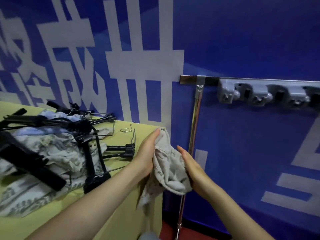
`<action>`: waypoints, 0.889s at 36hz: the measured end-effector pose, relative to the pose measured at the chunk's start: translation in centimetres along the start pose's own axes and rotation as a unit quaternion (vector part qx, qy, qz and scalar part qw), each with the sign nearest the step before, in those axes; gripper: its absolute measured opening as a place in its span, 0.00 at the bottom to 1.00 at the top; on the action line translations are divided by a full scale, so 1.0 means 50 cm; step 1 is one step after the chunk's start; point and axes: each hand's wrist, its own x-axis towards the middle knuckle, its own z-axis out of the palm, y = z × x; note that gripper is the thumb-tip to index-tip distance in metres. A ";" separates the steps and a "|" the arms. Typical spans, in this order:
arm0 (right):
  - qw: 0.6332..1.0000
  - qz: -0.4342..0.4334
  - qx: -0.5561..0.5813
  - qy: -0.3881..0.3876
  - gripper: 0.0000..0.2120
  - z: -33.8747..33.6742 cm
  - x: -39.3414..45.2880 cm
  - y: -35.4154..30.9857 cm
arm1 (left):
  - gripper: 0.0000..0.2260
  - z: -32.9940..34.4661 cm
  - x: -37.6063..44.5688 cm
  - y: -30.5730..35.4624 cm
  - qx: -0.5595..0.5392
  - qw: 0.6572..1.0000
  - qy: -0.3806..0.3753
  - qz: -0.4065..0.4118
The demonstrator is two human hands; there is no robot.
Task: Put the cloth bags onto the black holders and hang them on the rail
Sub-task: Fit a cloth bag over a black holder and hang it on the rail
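A pale cloth bag (168,168) hangs crumpled between my two hands, just past the right edge of the table. My left hand (149,153) presses flat against its left side with straight fingers. My right hand (190,167) presses its right side, fingers also straight. A heap of black holders (88,149) lies tangled with other patterned cloth bags (52,153) on the table to the left. The metal rail (211,80) runs along the blue wall at the upper right, carrying grey clamp blocks (259,96).
The table has a yellow-green cover (121,205). A chrome upright pole (194,129) stands right behind the held bag. Small metal pins (125,131) lie on the table near the wall. A red floor strip (168,231) shows below.
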 end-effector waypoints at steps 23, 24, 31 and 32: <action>0.979 -0.132 0.130 0.090 0.13 0.130 0.259 -0.433 | 0.09 -0.140 0.014 0.175 0.143 0.953 0.149 0.222; 0.979 -0.138 0.108 0.100 0.13 0.139 0.272 -0.443 | 0.09 -0.145 0.021 0.173 0.143 0.953 0.160 0.216; 0.991 -0.090 0.052 0.084 0.13 0.189 0.327 -0.397 | 0.11 -0.170 0.042 0.162 0.142 0.957 0.182 0.173; 0.993 -0.079 0.039 0.075 0.16 0.192 0.328 -0.373 | 0.11 -0.166 0.039 0.164 0.136 0.958 0.176 0.179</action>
